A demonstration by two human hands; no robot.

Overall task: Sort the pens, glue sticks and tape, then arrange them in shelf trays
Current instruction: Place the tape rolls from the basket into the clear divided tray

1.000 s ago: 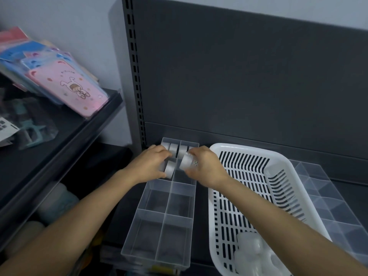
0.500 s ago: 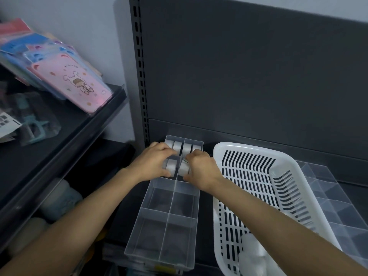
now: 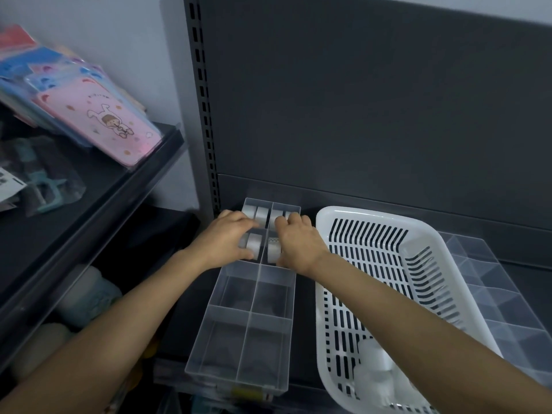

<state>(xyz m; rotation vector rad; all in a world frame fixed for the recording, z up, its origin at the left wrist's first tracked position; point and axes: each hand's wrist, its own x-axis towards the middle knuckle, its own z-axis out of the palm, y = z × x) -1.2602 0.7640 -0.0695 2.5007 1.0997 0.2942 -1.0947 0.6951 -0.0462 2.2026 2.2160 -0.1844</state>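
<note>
A clear divided tray lies on the dark shelf, two columns wide. Its far compartments hold several white tape rolls standing on edge. My left hand grips a tape roll in the second-row left compartment. My right hand holds another roll in the second-row right compartment, fingers curled over it. The two nearer rows of the tray show nothing inside.
A white slotted basket stands right of the tray, with more pale rolls at its near end. A second clear divided tray lies behind it. The left shelf carries pink and blue packets.
Both hands have lowered their tape rolls from just above the tray down into the second-row compartments. The view has shifted slightly.
</note>
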